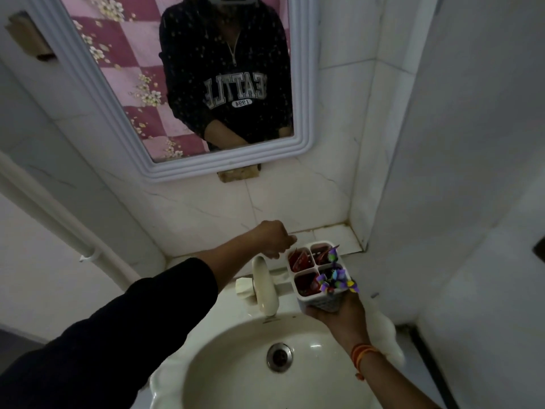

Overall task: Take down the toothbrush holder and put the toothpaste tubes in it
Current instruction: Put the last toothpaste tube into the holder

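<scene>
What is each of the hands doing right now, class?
Left hand: closed at the holder's rim; whether it holds anything cannot be told.
Right hand: holding the toothbrush holder from below.

Left fingers (284, 246), grasp unclear

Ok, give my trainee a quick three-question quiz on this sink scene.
1. True or false: the holder stands on the ledge.
2. How many compartments does the holder have? A) two B) four C) six
3. Which hand supports the holder from below?

Key:
1. False, it is held above the sink.
2. B.
3. The right hand; the left hand is at the holder's far rim.
</scene>
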Motion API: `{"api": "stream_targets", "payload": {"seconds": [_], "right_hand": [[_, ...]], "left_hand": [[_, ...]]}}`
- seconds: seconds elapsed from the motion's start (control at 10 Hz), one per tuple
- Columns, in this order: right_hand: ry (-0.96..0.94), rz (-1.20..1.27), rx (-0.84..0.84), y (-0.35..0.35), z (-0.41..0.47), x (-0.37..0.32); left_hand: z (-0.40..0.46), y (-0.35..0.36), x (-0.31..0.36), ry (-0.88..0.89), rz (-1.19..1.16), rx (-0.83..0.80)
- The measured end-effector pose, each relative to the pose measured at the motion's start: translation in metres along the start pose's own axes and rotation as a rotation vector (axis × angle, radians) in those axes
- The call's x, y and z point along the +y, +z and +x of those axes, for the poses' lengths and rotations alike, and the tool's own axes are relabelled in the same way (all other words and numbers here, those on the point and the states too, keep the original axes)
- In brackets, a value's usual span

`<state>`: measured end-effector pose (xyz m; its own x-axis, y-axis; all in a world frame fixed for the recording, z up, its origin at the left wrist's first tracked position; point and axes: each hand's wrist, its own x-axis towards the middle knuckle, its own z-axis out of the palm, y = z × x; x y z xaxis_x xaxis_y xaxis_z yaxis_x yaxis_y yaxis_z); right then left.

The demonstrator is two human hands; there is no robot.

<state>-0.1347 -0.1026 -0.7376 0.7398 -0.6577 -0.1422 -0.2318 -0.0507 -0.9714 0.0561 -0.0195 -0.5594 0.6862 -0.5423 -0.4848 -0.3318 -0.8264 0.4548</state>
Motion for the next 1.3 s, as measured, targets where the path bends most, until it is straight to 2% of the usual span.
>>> {"api": "stream_targets", "payload": {"seconds": [0.1,0.3,0.5,0.8,1.0,1.1,1.2,1.3], "right_hand": [[-0.012,-0.004,0.016,-0.003,-0.002,-0.008],[-0.030,-0.002,0.001,-0.006,0.000,-0.014],[-0.103,-0.028,0.047,-0.019,0.024,-0.043],[-0.066,-0.155,0.073,-0.042,0.108,-0.062],[0.066,-0.090,0.049,-0.045,0.132,-0.056],[0.071,-0.083,0.049,-0.046,0.131,-0.058],[0.070,-0.101,0.043,-0.047,0.126,-0.060],[0.072,-0.143,0.067,-0.048,0.107,-0.061]], "left_hand": [[0.003,0.015,0.005,-0.060,-0.015,-0.075],[0.014,0.016,0.008,-0.144,-0.235,-0.033],[0.026,0.003,0.016,-0.084,-0.386,0.061],[0.063,0.009,0.046,-0.059,-0.912,0.114],[0.076,0.017,0.052,-0.080,-1.007,0.133],[0.074,0.020,0.051,-0.095,-1.013,0.170],[0.071,0.024,0.047,-0.092,-0.965,0.185],[0.051,0.024,0.046,-0.084,-0.784,0.236]]}}
